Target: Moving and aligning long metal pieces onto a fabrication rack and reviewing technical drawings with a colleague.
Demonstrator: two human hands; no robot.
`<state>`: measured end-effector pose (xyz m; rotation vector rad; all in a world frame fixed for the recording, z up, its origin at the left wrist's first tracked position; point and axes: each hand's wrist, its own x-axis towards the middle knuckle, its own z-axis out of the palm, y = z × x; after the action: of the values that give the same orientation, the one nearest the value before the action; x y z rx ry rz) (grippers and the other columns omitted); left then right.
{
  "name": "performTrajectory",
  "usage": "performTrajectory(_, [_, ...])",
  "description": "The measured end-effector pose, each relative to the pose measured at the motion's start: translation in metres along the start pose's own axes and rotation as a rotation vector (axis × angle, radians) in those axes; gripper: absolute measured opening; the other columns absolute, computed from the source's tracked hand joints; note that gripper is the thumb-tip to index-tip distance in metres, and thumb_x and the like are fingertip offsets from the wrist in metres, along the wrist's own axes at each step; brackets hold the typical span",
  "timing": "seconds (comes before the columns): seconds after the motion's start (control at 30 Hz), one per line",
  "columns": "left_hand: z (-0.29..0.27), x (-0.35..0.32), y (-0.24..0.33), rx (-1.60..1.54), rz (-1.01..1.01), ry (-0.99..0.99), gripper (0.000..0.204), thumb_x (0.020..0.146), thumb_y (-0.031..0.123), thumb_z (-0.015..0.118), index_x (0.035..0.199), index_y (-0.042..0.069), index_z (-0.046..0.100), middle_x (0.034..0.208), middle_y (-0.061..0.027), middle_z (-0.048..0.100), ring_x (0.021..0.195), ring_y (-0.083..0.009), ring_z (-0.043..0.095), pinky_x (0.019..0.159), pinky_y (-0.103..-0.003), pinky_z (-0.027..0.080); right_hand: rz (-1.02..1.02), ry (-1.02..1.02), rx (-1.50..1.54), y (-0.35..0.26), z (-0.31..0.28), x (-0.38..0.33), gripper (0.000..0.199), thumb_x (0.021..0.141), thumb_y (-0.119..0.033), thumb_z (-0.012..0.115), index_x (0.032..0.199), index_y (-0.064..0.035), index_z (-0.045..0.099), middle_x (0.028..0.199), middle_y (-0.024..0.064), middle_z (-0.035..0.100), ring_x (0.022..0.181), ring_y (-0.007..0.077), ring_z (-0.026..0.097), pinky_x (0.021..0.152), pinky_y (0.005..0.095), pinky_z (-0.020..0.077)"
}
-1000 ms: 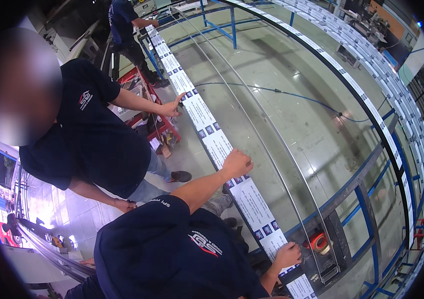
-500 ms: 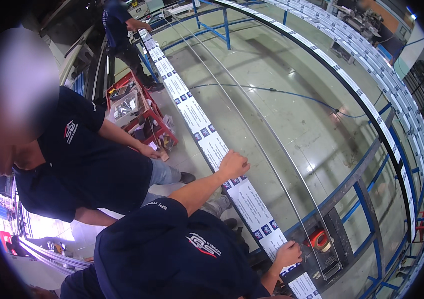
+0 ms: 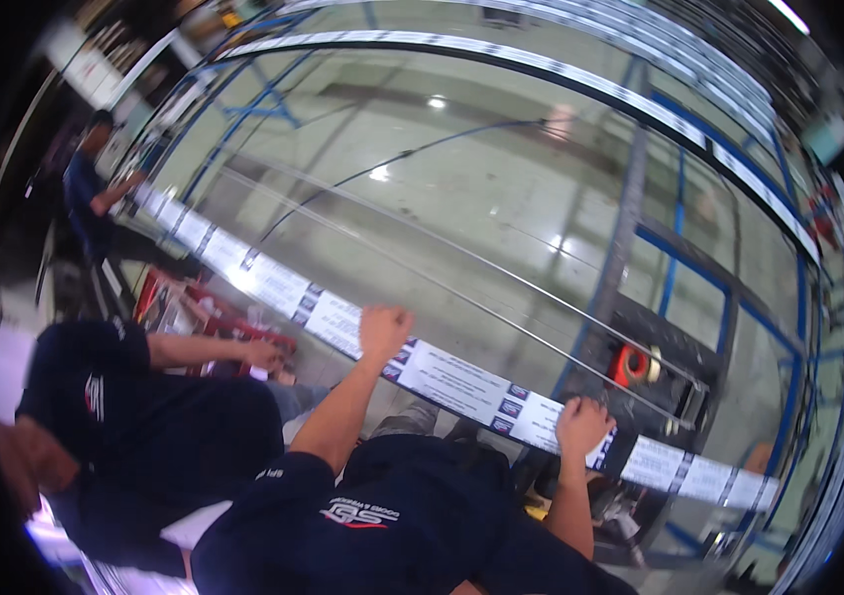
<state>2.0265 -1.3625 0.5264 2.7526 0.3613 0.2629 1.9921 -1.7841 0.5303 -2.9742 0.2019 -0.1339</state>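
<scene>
A long straight bar (image 3: 456, 380), faced with white printed film with dark blue label blocks, runs from the far left to the near right in front of me. My left hand (image 3: 385, 332) is closed over it near its middle, fingers curled at the far edge. Farther right, my right hand (image 3: 584, 425) grips the same bar, its fingers bent over the top, beside a dark bare gap in the film. Two thin metal rods (image 3: 481, 260) lie just beyond the bar, roughly along it. Near their right ends sits a red-orange tape roll (image 3: 630, 367).
Close on my left stands a co-worker (image 3: 164, 426) in a dark shirt; another person (image 3: 95, 188) touches the bar's far end. A red cart (image 3: 184, 307) holds assorted items. Blue and dark metal framing (image 3: 684, 258) supports film-covered bars (image 3: 501, 50) opposite. A blue hose (image 3: 342, 183) crosses the floor.
My view has swung, so the bar now lies more crosswise in the picture. Both my hands remain on the bar, at about the same spots along it.
</scene>
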Motion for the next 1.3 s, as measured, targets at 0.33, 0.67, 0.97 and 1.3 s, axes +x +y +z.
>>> performTrajectory(0.33, [0.007,0.006,0.017,0.002,0.039,-0.066,0.031,0.087,0.030,0.065,0.074,0.002,0.068,0.070,-0.0166,0.064,0.069,-0.0371,0.061,0.070,-0.048,0.042,0.063,0.011,0.063,0.016,-0.013,0.004,0.030,0.087,-0.028,0.054,0.077,-0.0040,0.069,0.083,0.0134,0.068,0.087,0.0306,0.062,0.086,0.0492,0.0390])
performTrajectory(0.67, [0.006,-0.004,0.013,-0.055,0.070,-0.113,0.037,0.092,0.027,0.056,0.074,-0.006,0.058,0.067,-0.0225,0.060,0.057,-0.0322,0.053,0.061,-0.046,0.042,0.096,-0.032,0.104,0.024,-0.009,-0.003,0.035,0.090,-0.033,0.049,0.080,-0.0068,0.070,0.086,0.0092,0.067,0.092,0.0252,0.059,0.089,0.0451,0.0371])
performTrajectory(0.97, [0.005,-0.003,0.030,-0.012,0.013,-0.169,0.043,0.096,0.032,0.052,0.076,-0.005,0.060,0.072,-0.0218,0.063,0.064,-0.0368,0.058,0.065,-0.048,0.043,0.123,-0.024,0.088,0.029,-0.009,-0.005,0.037,0.092,-0.034,0.047,0.079,-0.0082,0.070,0.082,0.0080,0.065,0.089,0.0241,0.059,0.087,0.0440,0.0378])
performTrajectory(1.3, [0.010,-0.001,0.022,0.012,0.062,-0.096,0.041,0.095,0.030,0.055,0.072,-0.004,0.060,0.064,-0.0198,0.062,0.057,-0.0364,0.058,0.059,-0.049,0.043,0.123,-0.054,0.094,0.027,-0.012,-0.003,0.036,0.092,-0.033,0.047,0.082,-0.0076,0.071,0.084,0.0088,0.066,0.091,0.0242,0.059,0.089,0.0439,0.0368])
